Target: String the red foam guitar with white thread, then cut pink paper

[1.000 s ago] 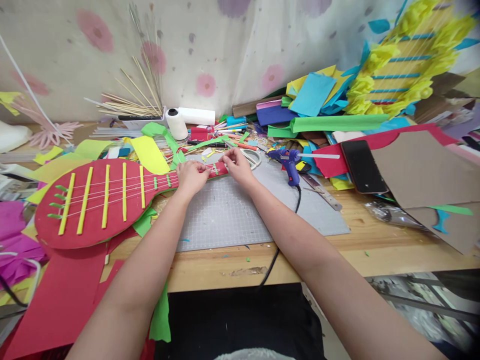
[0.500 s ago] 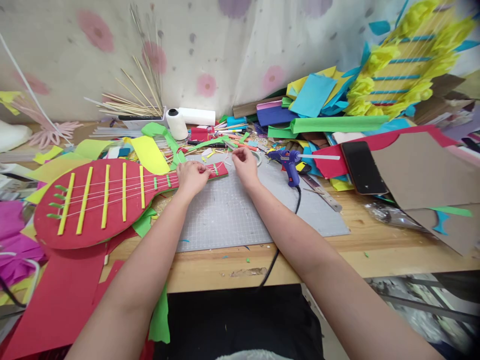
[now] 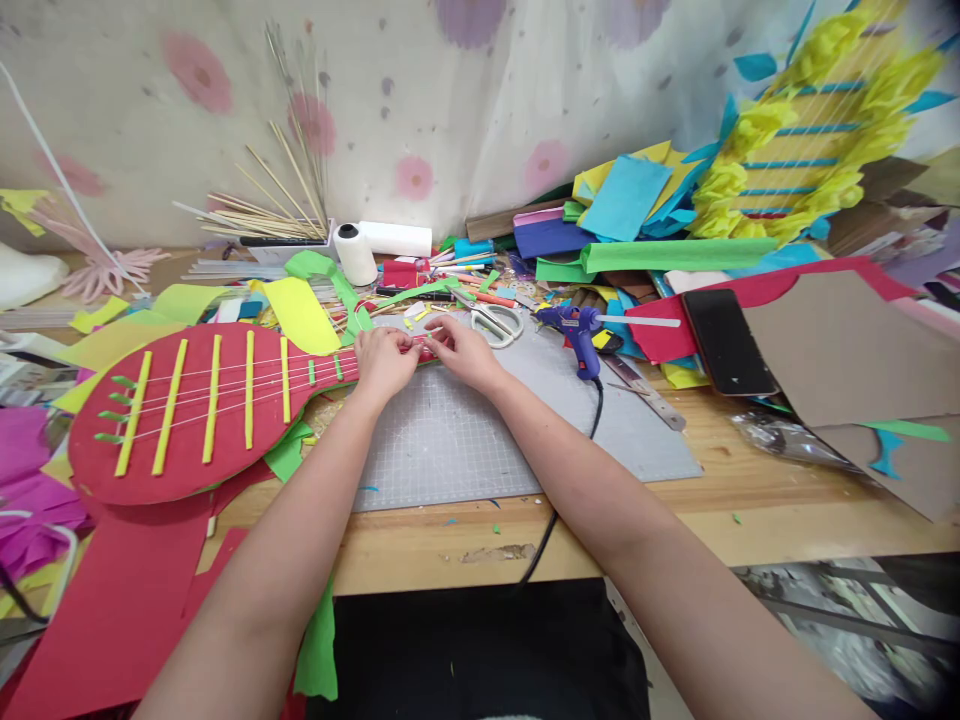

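A red paper guitar (image 3: 187,410) with yellow cross strips and thin white strings lies across the left of the table, its neck reaching onto the grey cutting mat (image 3: 465,440). My left hand (image 3: 384,362) presses on the end of the neck, fingers curled. My right hand (image 3: 463,350) meets it from the right, and its fingertips pinch at the strings on the neck's end. The tip of the neck is mostly hidden under both hands.
Scissors (image 3: 491,322) and a blue glue gun (image 3: 576,328) lie just beyond my right hand, with a metal ruler (image 3: 645,390) and a black phone (image 3: 726,342) further right. Coloured paper scraps, wooden sticks (image 3: 270,210) and a white thread spool (image 3: 352,250) crowd the back.
My right hand, which had lifted away toward the scissors half a second ago, has come back left to the neck's end beside my left hand. The view tilted slightly down.
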{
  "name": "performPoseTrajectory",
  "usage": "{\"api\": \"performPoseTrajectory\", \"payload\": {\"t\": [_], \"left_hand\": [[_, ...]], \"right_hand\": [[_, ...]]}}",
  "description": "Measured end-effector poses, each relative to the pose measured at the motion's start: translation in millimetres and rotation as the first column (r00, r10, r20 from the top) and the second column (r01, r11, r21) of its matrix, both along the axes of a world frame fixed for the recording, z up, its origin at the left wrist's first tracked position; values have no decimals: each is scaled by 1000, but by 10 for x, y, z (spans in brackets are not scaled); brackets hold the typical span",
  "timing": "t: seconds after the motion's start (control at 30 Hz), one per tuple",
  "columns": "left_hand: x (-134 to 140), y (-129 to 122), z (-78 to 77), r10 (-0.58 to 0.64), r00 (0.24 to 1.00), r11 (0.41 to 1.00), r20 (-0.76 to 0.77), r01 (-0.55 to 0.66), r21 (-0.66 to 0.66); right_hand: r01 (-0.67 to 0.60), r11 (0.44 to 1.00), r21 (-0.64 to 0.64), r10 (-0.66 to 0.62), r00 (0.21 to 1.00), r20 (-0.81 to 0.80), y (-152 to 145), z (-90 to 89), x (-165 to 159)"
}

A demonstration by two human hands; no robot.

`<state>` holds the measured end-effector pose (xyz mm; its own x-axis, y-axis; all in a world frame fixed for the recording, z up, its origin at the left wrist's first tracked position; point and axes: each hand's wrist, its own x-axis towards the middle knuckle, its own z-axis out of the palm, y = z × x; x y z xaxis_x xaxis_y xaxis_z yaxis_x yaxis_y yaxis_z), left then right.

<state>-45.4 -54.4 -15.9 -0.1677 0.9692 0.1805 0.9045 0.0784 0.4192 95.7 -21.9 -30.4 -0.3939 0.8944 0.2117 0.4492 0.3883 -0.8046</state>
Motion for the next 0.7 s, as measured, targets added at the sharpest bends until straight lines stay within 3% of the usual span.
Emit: {"api": "performPoseTrajectory", "payload": {"t": [0.27, 0.43, 0.7], "left_hand": [[24, -28, -6, 10, 1000, 1000, 9, -10, 10], [49, -92, -13, -20, 996, 997, -88, 26, 68], [122, -135, 4, -141, 972, 984, -189, 158, 77]], "right_hand": [[53, 999, -5, -54, 995, -87, 113, -53, 60], [65, 998, -9, -66, 993, -99, 119, -63, 81], [114, 993, 1, -113, 986, -124, 176, -71, 147]]}}
